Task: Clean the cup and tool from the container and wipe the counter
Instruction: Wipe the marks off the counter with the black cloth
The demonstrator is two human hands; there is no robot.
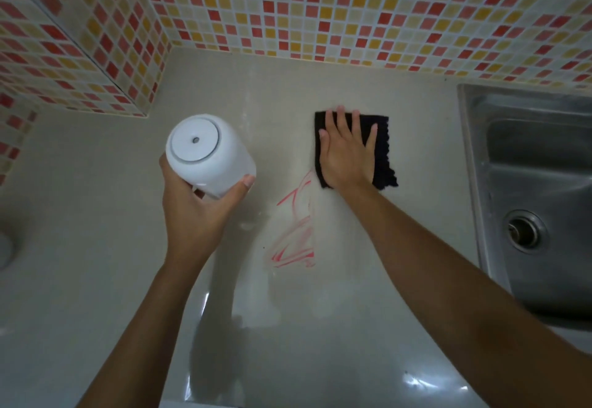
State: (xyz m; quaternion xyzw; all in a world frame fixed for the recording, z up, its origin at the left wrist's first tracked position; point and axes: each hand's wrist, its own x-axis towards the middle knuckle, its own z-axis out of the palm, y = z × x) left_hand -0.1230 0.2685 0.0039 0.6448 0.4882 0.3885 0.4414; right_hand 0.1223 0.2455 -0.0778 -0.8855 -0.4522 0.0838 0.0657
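1. The left hand (192, 212) holds the white cup (208, 151) in the air above the surface (96, 263), at about 10 o'clock from the red marks (298, 225), base turned toward the camera. Its fingers (248, 180) curl round the lower wall only. If that wall is wet, the cup may slide out and drop.
2. The mouth of the cup points down and away, so I cannot see inside. Any water left in it could drip onto the surface and spread the red.
3. The right hand (347, 158) lies flat on the black cloth (382, 151), fingers (342, 119) spread and pressing down, at about 1 o'clock from the marks. The cloth meets only their top end, and most of the red lies toward 7 o'clock from it. A short stroke would miss the bulk.
4. The streaks look partly smeared. A dry or loaded cloth may drag the colour into a wider film, and black fabric hides how much it has taken up.
5. The palm covers the left part of the cloth only, so the free right edge may fold or bunch on a quick pull.
6. The sink (471, 151) sits near, at 3 o'clock from the cloth. A wide sweep that way could carry the cloth over its rim.
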